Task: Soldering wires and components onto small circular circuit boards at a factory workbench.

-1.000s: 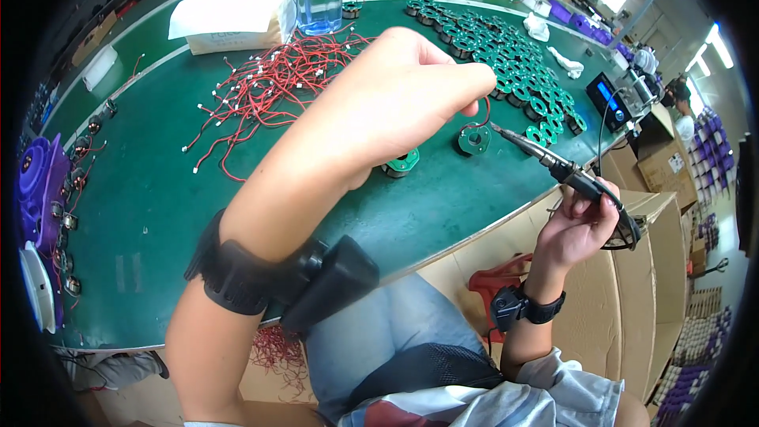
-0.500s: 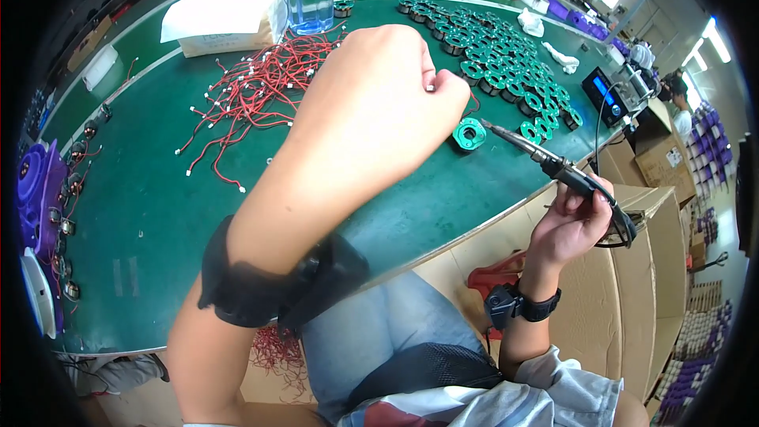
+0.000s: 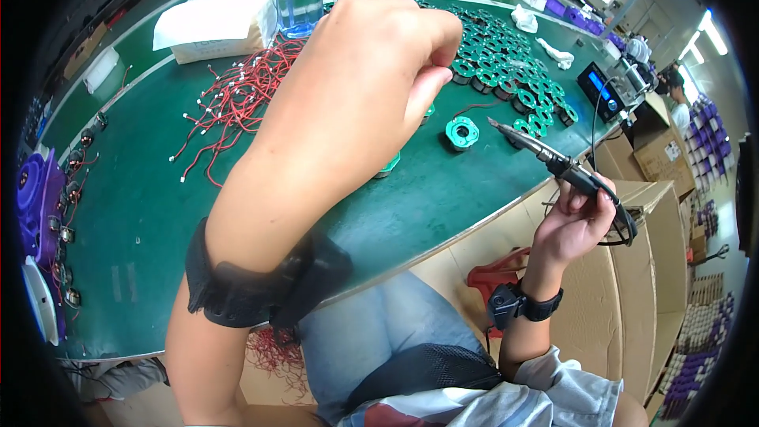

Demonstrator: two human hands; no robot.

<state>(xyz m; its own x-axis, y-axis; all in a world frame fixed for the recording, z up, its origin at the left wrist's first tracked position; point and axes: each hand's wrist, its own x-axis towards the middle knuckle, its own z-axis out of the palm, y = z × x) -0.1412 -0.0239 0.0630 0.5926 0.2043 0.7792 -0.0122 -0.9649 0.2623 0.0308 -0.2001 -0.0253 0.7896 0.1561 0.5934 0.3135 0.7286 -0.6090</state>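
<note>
a soldering iron poised beside a lone coil

the lone coil (image 3: 462, 134) sits ring-up on the green table (image 3: 411, 213), near the soldering iron (image 3: 563, 167), whose tip is apart from it. the right hand (image 3: 577, 225) grips the iron by its handle; the left hand (image 3: 371, 55) is curled, but whether it pinches anything cannot be told. good handling would probably mean steadying the coil, bringing the tip in at a low slant and keeping bare fingers clear of the metal. a red wire (image 3: 479, 105) runs just beyond the coil; any attachment is unclear. the left forearm (image 3: 304, 158) partly hides the wire pile (image 3: 251, 83). the cord (image 3: 594, 134) hangs near the control box (image 3: 607, 93); crowded coils (image 3: 518, 79) lie beyond.
</note>
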